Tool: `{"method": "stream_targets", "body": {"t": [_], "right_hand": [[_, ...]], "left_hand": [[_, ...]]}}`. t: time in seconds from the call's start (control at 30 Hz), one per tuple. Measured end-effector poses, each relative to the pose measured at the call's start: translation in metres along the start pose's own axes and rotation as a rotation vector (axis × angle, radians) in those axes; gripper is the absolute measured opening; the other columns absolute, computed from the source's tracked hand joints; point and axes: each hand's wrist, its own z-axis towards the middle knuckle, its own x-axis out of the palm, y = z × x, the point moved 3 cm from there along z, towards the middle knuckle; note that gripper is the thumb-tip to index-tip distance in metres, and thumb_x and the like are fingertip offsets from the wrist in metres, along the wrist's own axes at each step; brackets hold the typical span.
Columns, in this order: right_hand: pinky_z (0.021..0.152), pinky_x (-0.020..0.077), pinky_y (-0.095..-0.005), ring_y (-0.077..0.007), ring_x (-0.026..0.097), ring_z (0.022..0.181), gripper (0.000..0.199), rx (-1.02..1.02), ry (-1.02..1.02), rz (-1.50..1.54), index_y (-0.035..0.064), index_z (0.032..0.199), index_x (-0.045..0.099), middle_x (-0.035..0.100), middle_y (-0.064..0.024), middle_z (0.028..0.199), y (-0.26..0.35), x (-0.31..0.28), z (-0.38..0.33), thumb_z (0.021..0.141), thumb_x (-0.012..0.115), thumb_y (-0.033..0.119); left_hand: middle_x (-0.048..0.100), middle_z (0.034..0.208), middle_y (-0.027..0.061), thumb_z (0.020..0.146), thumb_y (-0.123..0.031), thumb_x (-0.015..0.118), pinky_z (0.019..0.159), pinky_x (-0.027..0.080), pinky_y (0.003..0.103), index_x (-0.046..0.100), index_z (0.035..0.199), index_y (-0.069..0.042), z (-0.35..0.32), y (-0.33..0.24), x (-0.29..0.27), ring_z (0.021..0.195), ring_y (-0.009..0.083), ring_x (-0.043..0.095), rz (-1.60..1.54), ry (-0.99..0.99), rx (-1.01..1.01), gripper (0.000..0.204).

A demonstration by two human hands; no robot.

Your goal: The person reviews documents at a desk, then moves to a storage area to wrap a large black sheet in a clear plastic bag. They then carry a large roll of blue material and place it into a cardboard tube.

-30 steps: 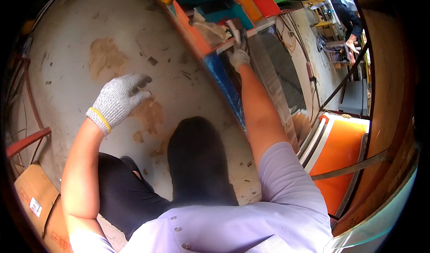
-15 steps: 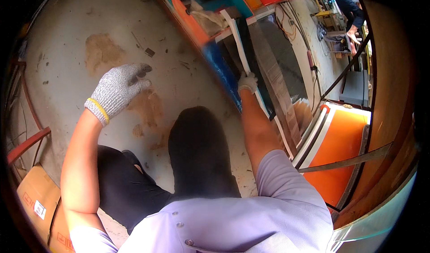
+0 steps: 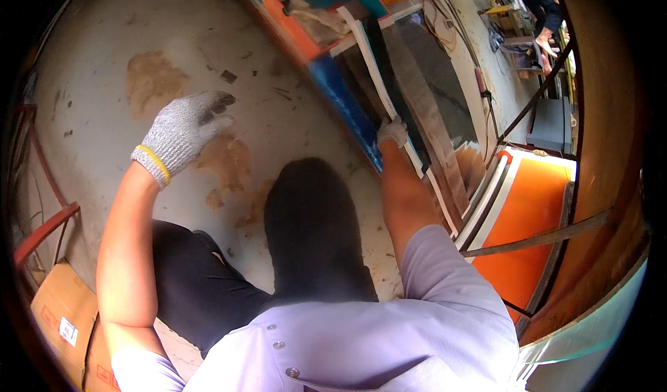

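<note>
We are gripping white strip edge, right hand closed on it, beside blue panel. Left hand hovering, fingers loosely open, empty. Judging: pulling strip free; needing steady grip.

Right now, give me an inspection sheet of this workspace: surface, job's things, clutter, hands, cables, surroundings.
Surface: concrete floor, grey, with brown stains and small dark scraps.
Job's things: long white strip standing among leaning panels; dark glass sheet beside it.
Clutter: orange, blue and teal boards stacked on edge; cardboard box at lower left.
Hands: left hand, in a grey knit glove, held free above the floor; right hand, gloved, closed on the white strip's lower part.
Cables: loose cords on the floor behind the glass.
Surroundings: orange panel at right; red metal frame at left; another person far off.
</note>
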Motion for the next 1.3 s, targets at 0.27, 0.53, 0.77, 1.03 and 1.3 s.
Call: {"method": "stream_targets", "body": {"t": [0.27,0.53,0.77,1.03,1.3], "right_hand": [[0.109,0.0307,-0.0480,-0.0354,0.036,0.134,0.086,-0.282,-0.084,-0.017,0.0072,0.145,0.028,0.038,-0.0202,0.144,0.111,-0.028,0.029,0.080,0.067,0.050],[0.100,0.0416,-0.0479,-0.0397,0.047,0.124,0.098,-0.384,0.164,-0.056,0.0055,0.147,0.024,0.041,-0.0267,0.140,0.086,0.016,0.106,0.079,0.055,0.068],[0.081,0.0499,-0.0510,-0.0429,0.063,0.093,0.059,-0.609,0.053,-0.099,0.0016,0.126,0.050,0.064,-0.0282,0.099,0.061,0.018,0.118,0.092,0.047,0.049],[0.076,0.0528,-0.0453,-0.0394,0.065,0.090,0.024,-0.511,-0.110,-0.168,0.0012,0.099,0.066,0.067,-0.0228,0.095,0.049,-0.002,0.107,0.087,0.053,0.019],[0.070,0.0565,-0.0419,-0.0310,0.066,0.090,0.046,-0.592,-0.081,-0.297,0.0033,0.136,0.041,0.064,-0.0182,0.104,0.036,0.001,-0.056,0.092,0.042,0.016]], "left_hand": [[0.066,0.105,0.0172,0.087,-0.024,0.061,0.081,0.051,0.035,0.059,0.119,-0.002,-0.010,-0.007,-0.002,0.089,0.0271,0.065,-0.040,-0.006,-0.060,0.039],[0.066,0.106,0.0151,0.086,-0.021,0.062,0.081,0.052,0.036,0.060,0.118,-0.003,-0.036,0.000,-0.007,0.091,0.0257,0.064,-0.028,-0.028,-0.159,0.036],[0.066,0.107,0.0149,0.086,-0.022,0.061,0.082,0.052,0.036,0.060,0.117,-0.003,-0.031,-0.004,-0.002,0.091,0.0260,0.064,0.025,-0.009,-0.167,0.036],[0.066,0.105,0.0171,0.087,-0.024,0.061,0.080,0.052,0.036,0.061,0.116,-0.003,-0.009,-0.023,0.007,0.089,0.0278,0.065,-0.035,-0.005,-0.057,0.036],[0.065,0.106,0.0177,0.088,-0.026,0.061,0.083,0.051,0.036,0.060,0.119,-0.003,-0.002,-0.016,0.006,0.094,0.0280,0.064,-0.033,-0.007,-0.067,0.039]]}}
